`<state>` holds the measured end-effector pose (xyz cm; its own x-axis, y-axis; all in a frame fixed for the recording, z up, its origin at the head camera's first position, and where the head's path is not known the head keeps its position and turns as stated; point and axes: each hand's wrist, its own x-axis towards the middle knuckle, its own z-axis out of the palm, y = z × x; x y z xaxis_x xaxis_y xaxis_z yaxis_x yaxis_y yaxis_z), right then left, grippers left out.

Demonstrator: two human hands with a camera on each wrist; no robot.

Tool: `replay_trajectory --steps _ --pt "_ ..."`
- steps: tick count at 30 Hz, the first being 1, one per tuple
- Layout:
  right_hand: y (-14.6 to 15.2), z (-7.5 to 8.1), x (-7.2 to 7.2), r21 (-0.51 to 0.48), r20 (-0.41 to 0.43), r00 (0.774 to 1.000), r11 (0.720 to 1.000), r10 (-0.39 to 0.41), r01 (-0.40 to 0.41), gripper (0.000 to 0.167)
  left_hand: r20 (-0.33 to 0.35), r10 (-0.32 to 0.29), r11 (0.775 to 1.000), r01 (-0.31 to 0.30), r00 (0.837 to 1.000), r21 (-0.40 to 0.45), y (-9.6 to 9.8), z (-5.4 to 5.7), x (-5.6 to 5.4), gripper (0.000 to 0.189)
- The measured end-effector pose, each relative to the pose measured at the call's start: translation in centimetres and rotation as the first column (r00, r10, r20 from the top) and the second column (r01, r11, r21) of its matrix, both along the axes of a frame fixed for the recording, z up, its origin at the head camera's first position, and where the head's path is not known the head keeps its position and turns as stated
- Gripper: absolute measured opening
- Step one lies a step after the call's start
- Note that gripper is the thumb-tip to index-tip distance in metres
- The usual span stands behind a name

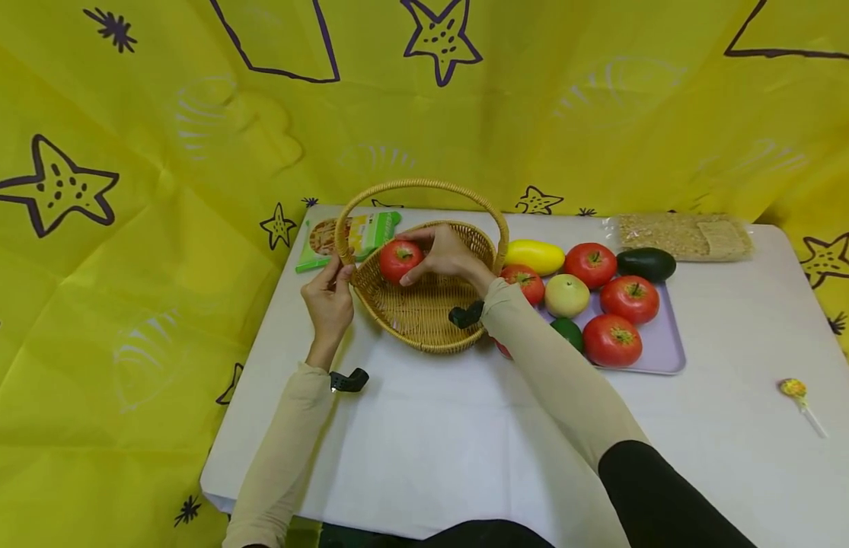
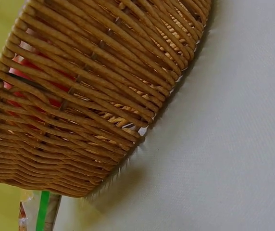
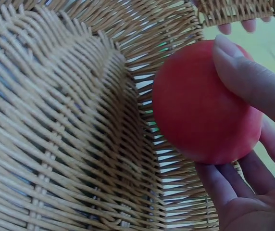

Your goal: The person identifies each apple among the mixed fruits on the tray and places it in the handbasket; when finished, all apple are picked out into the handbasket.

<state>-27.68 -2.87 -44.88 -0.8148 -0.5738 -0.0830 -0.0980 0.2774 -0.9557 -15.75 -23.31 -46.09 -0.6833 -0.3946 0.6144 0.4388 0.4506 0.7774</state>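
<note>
A wicker basket (image 1: 424, 308) with a tall arched handle stands on the table, its near side low in the head view. My left hand (image 1: 330, 304) grips it at the left, where the handle meets the rim. Fingertips of that hand (image 3: 249, 25) show under the wrapped edge in the right wrist view. Inside the basket's left end, my right hand (image 1: 443, 253) holds a red apple (image 1: 400, 261), thumb on one side and fingers beneath. Through the weave, the left wrist view gives glimpses of the red apple (image 2: 36, 82); the left hand is out of that view.
Right of the basket, a lilac tray (image 1: 660, 335) bears several red apples (image 1: 612, 340), a pale green fruit (image 1: 566, 295), a yellow fruit (image 1: 536, 257) and dark green ones. A green food packet (image 1: 376, 230), a clear bag of noodles (image 1: 684, 236) and a lollipop (image 1: 794, 388) lie around.
</note>
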Motion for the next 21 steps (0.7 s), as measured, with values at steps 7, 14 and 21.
replay_trajectory --steps 7,14,21 --pt "0.04 -0.48 0.01 0.058 -0.015 1.0 0.998 -0.013 0.014 0.084 -0.008 -0.021 1.0 0.021 1.0 0.006 0.57 1.22 0.83 0.028" --pt "-0.02 -0.71 -0.05 0.074 -0.018 1.0 0.997 -0.02 0.021 0.081 -0.008 -0.002 1.0 0.002 1.0 -0.021 0.62 1.25 0.73 0.029" --pt "-0.01 -0.92 -0.11 0.159 -0.066 0.997 0.987 -0.026 0.037 0.081 0.001 0.005 1.0 -0.005 1.0 -0.018 0.66 1.26 0.68 0.03"
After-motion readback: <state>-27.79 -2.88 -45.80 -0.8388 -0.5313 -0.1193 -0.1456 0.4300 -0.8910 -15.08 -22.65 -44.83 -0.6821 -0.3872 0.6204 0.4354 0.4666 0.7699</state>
